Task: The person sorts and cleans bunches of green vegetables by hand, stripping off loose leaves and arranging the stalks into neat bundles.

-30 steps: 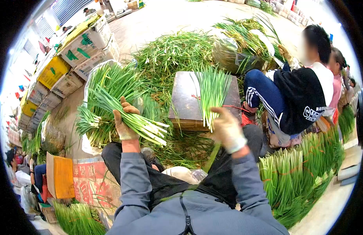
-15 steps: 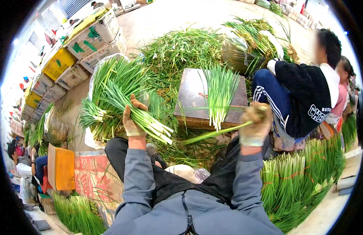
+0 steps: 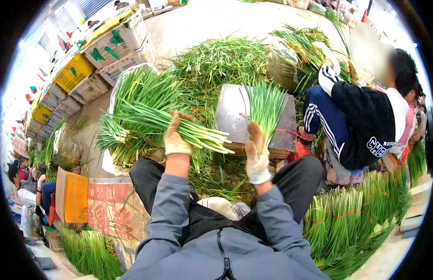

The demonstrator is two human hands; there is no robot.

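Note:
My left hand (image 3: 178,135), in a tan glove, is wrapped round a bunch of green stalks (image 3: 202,136) whose pale ends point right. Over the near edge of a dark-topped block (image 3: 229,109) is my gloved right hand (image 3: 257,154), fingers apart and nothing visible between them. Just beyond its fingertips, a second bunch (image 3: 267,105) lies on the block, its lower ends partly hidden by that hand. A red tie (image 3: 291,133) stretches across the block beside this bunch. Left of my left hand, more green stalks (image 3: 144,95) are heaped on white sheeting.
Loose greens (image 3: 221,58) are piled behind the block. A co-worker (image 3: 366,116) sits at the right, above rows of tied bunches (image 3: 342,217). Stacked white and yellow boxes (image 3: 116,49) stand at the back left. An orange-sided carton (image 3: 75,197) is at the lower left.
My left hand has moved right with its bunch, which now lies flatter. My right hand has released the long green strip and moved left to the block. The co-worker leans further right.

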